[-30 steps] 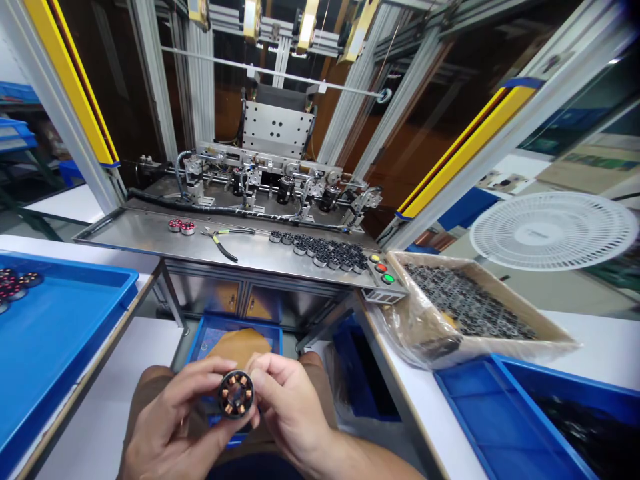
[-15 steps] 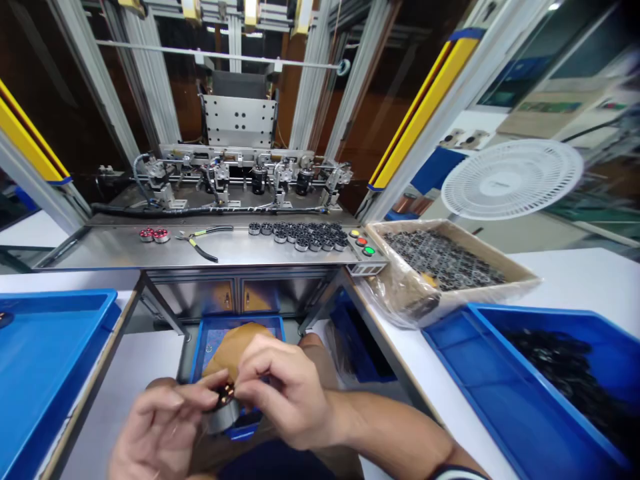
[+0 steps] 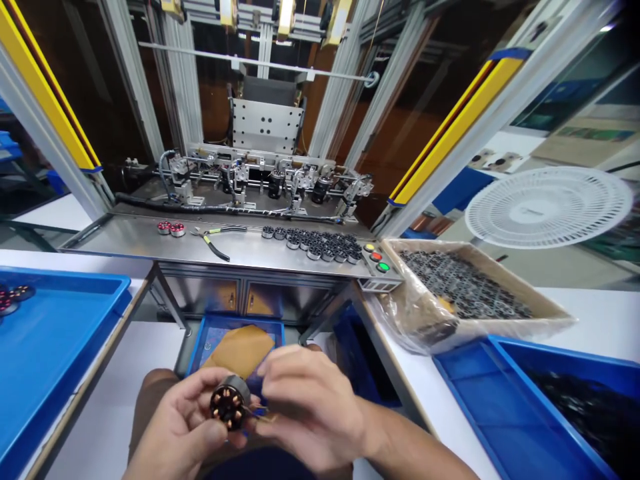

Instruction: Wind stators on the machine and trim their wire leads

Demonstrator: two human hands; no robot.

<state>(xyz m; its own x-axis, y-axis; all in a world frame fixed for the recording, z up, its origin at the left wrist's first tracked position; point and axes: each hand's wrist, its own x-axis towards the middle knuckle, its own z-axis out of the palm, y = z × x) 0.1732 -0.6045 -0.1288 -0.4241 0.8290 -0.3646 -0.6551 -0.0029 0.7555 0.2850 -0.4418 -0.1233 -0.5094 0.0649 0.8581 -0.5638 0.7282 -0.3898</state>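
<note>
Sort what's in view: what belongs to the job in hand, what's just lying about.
Job in hand:
copper-wound ring, in the left hand
thin wires, at the right hand
likely the dark rings on the metal bench

Seemingly just lying about:
pliers, untouched
brown sheet in the blue bin
white fan

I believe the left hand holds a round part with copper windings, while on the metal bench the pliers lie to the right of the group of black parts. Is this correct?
Not quite: the head view shows the pliers to the left of the group of black parts, on the metal bench. The left hand does hold the round part with copper windings.
</note>
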